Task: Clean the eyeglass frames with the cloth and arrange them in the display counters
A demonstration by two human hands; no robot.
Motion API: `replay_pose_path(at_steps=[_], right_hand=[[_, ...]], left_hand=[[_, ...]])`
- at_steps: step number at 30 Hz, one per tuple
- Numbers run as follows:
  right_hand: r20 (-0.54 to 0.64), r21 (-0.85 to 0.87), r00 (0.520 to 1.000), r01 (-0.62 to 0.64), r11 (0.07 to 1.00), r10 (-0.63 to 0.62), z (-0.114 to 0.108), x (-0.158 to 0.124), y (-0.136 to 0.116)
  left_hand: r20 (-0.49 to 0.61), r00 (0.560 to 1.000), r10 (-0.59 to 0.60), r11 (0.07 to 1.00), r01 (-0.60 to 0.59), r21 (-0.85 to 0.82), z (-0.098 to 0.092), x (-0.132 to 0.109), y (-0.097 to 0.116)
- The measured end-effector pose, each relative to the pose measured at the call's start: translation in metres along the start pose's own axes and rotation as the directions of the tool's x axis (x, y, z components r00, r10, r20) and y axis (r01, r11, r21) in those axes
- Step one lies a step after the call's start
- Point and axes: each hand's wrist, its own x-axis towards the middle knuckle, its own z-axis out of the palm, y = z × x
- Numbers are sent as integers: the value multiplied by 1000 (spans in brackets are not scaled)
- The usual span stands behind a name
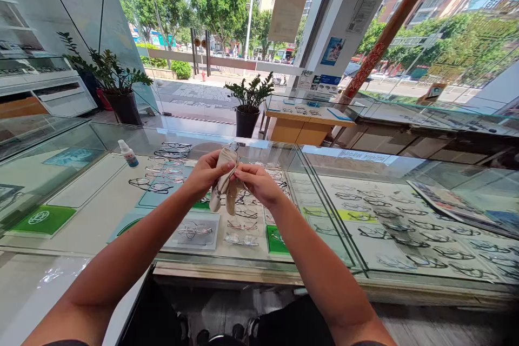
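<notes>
Both my hands meet above a glass display counter (pixel 324 216). My left hand (pixel 206 173) pinches a beige cleaning cloth (pixel 227 181) wrapped round a pair of glasses (pixel 234 146), whose lens tip pokes out at the top. My right hand (pixel 257 181) is closed on the same cloth and glasses from the right side. The cloth's loose ends hang down below my fingers. Most of the glasses' frame is hidden by the cloth.
A small white spray bottle (pixel 128 153) stands on the counter top to the left. Several pairs of glasses (pixel 243 224) lie on trays inside the case. A magazine (pixel 450 203) lies at right. Potted plants (pixel 248 102) stand beyond, before the shop window.
</notes>
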Motion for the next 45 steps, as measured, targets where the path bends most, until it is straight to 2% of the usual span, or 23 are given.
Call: replay_pose_path(at_steps=[4,7,12,16,20,24,30,35,39,45], right_hand=[[42,-112,998,47,993,-42,2,2,5],[24,-87,999,32,996,-30,2,3,7],[-35,19,998,-45,999,46,0,3,4],[-63,50,996,-53,997,56,-3,2,-3],[-86,70,994,-64,996,69,-4,1,-6],[-101,57,994,-35,998,40,-3,2,-4],[-86,8,996,-22,1000,23,0,1,-3],[4,45,998,-57,997,57,1,-1,-5],[52,-13,996,-68,998,68,0,-2,-2],[54,-71,998,-34,997,38,0,-1,0]], left_hand=[[-86,996,30,997,-23,79,2,-1,-1],[-111,993,50,995,-39,97,1,-1,-1],[-41,999,4,997,-1,75,-11,5,-2],[36,999,18,999,-20,44,-17,10,-1],[66,998,25,1000,-24,-20,-12,9,-1],[28,999,24,998,-23,-59,-5,6,-5],[5,1000,7,998,-7,-70,-3,4,-4],[-11,1000,20,999,-21,-49,-1,2,0],[-36,999,19,999,-20,-32,3,0,4],[-110,994,11,1000,-12,-10,5,-2,3]])
